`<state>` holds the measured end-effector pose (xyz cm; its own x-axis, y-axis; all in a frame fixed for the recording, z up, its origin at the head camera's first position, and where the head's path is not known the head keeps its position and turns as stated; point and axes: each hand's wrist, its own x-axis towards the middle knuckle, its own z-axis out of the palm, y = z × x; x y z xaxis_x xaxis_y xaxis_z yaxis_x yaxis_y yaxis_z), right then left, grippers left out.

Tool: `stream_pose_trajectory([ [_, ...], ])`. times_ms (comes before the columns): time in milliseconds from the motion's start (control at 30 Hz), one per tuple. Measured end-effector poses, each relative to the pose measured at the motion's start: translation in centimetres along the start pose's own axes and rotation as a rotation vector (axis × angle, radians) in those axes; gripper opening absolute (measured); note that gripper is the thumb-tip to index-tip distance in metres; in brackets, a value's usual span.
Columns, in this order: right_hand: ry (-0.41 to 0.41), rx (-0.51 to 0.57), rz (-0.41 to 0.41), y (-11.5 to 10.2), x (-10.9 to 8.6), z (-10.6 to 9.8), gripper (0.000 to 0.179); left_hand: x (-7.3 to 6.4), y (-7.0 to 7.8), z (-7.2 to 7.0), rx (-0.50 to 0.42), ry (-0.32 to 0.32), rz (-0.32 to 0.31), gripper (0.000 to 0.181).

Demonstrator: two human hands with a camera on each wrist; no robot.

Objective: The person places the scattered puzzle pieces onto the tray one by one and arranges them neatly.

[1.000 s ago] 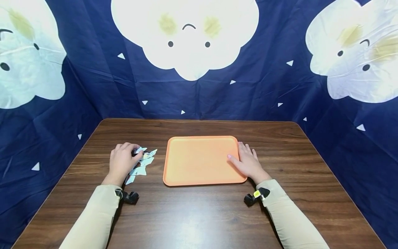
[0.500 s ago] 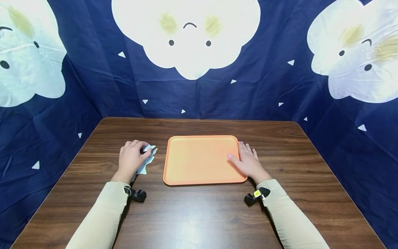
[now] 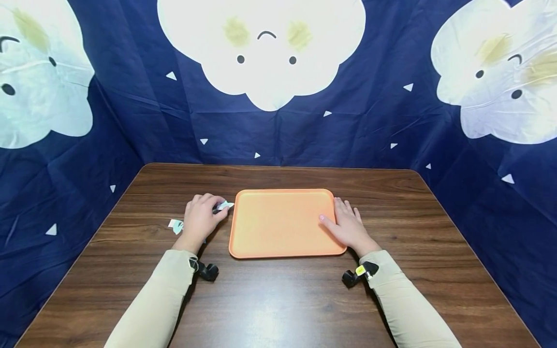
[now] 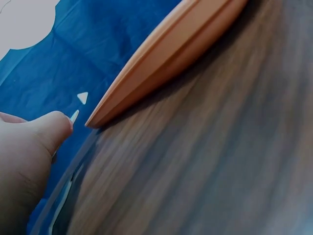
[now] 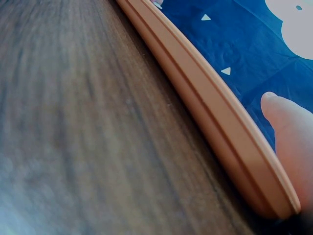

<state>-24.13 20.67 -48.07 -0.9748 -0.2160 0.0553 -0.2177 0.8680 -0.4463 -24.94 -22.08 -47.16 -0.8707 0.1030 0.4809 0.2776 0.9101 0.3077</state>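
In the head view my left hand [image 3: 201,221] is close by the left rim of an orange tray [image 3: 278,223]. Between its thumb and fingers it pinches a pale blue and white paper scrap [image 3: 225,205], whose tip reaches the rim in this view. A sliver of that scrap [image 4: 75,116] shows past the thumb in the left wrist view. Left of the hand lies another torn paper scrap [image 3: 176,225] on the table; more are mostly hidden under the hand. My right hand [image 3: 348,228] rests on the tray's right edge, fingers straight along it and thumb over the rim.
The brown wood-grain table [image 3: 278,299] runs up to a dark blue cloth [image 3: 143,106] with cloud prints at the back and sides. A small black wrist camera [image 3: 209,271] sits at the left cuff, another wrist camera [image 3: 350,278] at the right.
My left hand has moved right from the scrap pile to the tray's left rim with a paper scrap, uncovering a scrap on its left. The right hand and tray stay in place.
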Motion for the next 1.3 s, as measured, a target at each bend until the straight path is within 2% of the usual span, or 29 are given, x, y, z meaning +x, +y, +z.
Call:
stream_pose_trajectory([
  [400,-0.005,0.008,0.001,0.0,0.0,0.0,0.094,0.6,1.7,1.1,-0.076,0.004,0.069,0.035],
  [600,-0.011,0.003,0.008,0.0,0.0,0.0,0.094,0.9,2.3,1.7,-0.098,-0.027,0.091,0.031],
  [867,-0.014,0.005,0.004,0.1,-0.1,0.1,0.095,1.5,2.9,2.4,-0.082,-0.068,0.113,0.029],
  [1067,-0.007,0.003,0.003,0.1,0.0,0.1,0.095,2.0,3.1,2.7,-0.099,-0.08,0.106,0.027],
  [1300,-0.004,0.001,0.003,0.1,-0.1,0.0,0.095,2.8,2.9,3.1,-0.082,-0.151,0.097,0.025],
])
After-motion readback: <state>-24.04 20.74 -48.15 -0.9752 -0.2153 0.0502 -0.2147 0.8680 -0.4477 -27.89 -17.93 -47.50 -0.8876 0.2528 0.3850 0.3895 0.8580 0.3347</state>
